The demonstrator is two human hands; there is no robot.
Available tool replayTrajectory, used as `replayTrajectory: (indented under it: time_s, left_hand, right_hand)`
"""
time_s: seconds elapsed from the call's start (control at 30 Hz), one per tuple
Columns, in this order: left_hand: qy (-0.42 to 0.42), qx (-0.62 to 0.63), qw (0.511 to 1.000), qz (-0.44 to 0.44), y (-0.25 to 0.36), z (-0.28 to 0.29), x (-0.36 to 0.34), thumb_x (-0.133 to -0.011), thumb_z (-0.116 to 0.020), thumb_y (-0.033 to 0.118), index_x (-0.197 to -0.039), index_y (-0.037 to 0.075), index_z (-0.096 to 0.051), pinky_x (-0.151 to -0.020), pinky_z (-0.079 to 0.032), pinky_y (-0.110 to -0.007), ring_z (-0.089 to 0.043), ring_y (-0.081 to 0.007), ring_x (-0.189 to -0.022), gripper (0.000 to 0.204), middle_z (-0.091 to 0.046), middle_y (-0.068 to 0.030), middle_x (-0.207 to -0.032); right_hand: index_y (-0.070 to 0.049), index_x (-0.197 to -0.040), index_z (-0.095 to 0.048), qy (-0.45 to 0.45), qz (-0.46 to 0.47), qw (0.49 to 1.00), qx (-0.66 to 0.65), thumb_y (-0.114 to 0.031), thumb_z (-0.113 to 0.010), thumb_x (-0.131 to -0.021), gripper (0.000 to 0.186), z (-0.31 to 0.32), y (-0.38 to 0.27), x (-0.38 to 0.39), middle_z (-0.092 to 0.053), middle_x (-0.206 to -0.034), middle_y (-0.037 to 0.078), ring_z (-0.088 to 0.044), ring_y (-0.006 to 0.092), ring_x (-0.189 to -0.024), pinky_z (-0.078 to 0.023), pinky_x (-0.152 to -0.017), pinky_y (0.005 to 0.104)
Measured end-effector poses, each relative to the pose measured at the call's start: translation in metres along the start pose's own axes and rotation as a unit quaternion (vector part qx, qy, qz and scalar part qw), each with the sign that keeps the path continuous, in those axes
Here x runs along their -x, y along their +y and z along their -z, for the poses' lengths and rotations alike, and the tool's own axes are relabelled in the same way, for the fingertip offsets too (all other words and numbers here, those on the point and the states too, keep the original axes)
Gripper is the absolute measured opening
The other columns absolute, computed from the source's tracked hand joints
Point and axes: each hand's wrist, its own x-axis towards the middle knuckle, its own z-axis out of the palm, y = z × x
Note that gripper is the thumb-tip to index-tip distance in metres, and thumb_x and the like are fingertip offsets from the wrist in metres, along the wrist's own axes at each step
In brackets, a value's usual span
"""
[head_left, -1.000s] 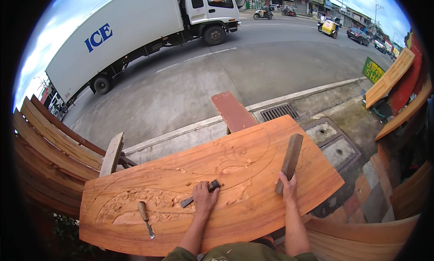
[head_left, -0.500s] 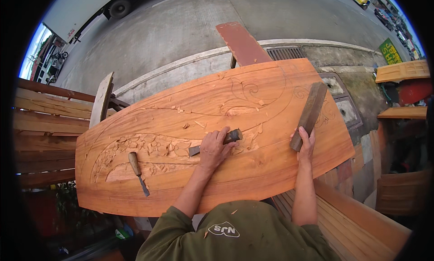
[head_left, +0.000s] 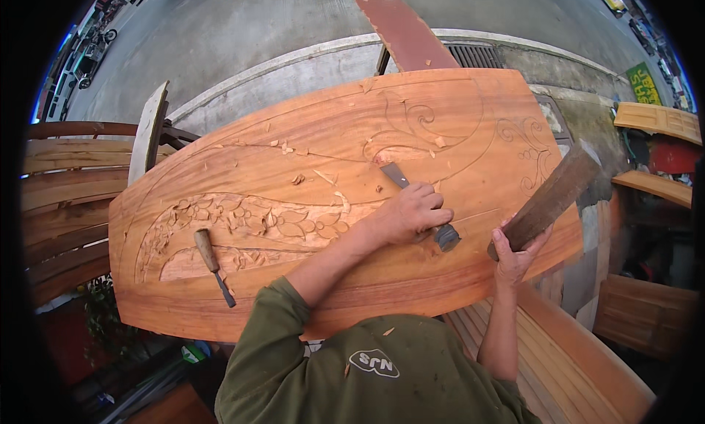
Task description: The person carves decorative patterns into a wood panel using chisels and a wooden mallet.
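Note:
A reddish wooden panel (head_left: pixel 455 259) with carved leaves, flowers and traced scrolls lies across the head view below me, scattered with chips. My left hand (head_left: pixel 411 217) is closed round a dark-handled chisel (head_left: pixel 394 174), its flat blade pointing up-left toward the small pale carved patch near the upper scroll; whether the edge touches the wood is unclear. My right hand (head_left: pixel 516 256) grips a dark square wooden mallet block (head_left: pixel 558 196) by its lower end, tilted up-right above the panel's right part. A second chisel (head_left: pixel 208 253) with a wooden handle lies loose at left.
A reddish board (head_left: pixel 400 31) juts out behind the panel toward the road (head_left: pixel 294 20). A pale plank (head_left: pixel 147 134) stands at the back left beside stacked planks (head_left: pixel 73 218). Door panels (head_left: pixel 653 119), a drain grate (head_left: pixel 474 55) and a ribbed wooden piece (head_left: pixel 558 365) surround the work.
My left hand has moved right and up, turning the chisel so its blade points up-left. My right hand lifts and tilts the block farther right. The head view has tilted down; the truck has nearly left it.

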Motion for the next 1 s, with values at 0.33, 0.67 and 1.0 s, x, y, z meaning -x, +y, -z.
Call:
replayTrajectory:
  time_s: [0.33, 0.67, 1.0]
  left_hand:
    - [0.114, 0.071, 0.991, -0.006, -0.020, -0.006, 0.003, -0.089, -0.090, 0.015, -0.095, 0.009, -0.069, -0.079, -0.051, -0.042, -0.066, -0.0287, -0.093, 0.023, -0.061, -0.0056, -0.086]
    - [0.181, 0.109, 0.977, 0.012, -0.027, 0.001, 0.012, -0.084, -0.090, 0.008, -0.087, 0.010, -0.068, -0.068, -0.050, -0.041, -0.065, -0.0278, -0.076, 0.022, -0.062, -0.0058, -0.077]
    - [0.204, 0.126, 0.971, 0.007, -0.026, 0.004, 0.016, -0.082, -0.089, 0.006, -0.086, 0.009, -0.070, -0.064, -0.050, -0.041, -0.065, -0.0288, -0.072, 0.021, -0.064, -0.0080, -0.078]
  right_hand:
    - [-0.002, -0.135, -0.053, -0.089, -0.099, 0.984, 0.120, -0.011, -0.090, -0.080, 0.067, 0.028, -0.020, 0.050, -0.059, -0.112, 0.005, -0.059, 0.0177, -0.098, -0.052, -0.090, 0.0380]
    - [-0.001, -0.141, -0.053, -0.195, 0.176, 0.944, 0.198, -0.032, -0.101, -0.077, 0.086, 0.008, -0.041, 0.056, -0.075, -0.110, 0.016, -0.077, 0.0287, -0.092, -0.060, -0.078, 0.0392]
    - [-0.006, -0.140, -0.056, -0.271, 0.340, 0.867, 0.243, -0.043, -0.099, -0.075, 0.086, -0.015, -0.060, 0.045, -0.072, -0.096, 0.012, -0.075, 0.0298, -0.073, -0.058, -0.065, 0.0391]
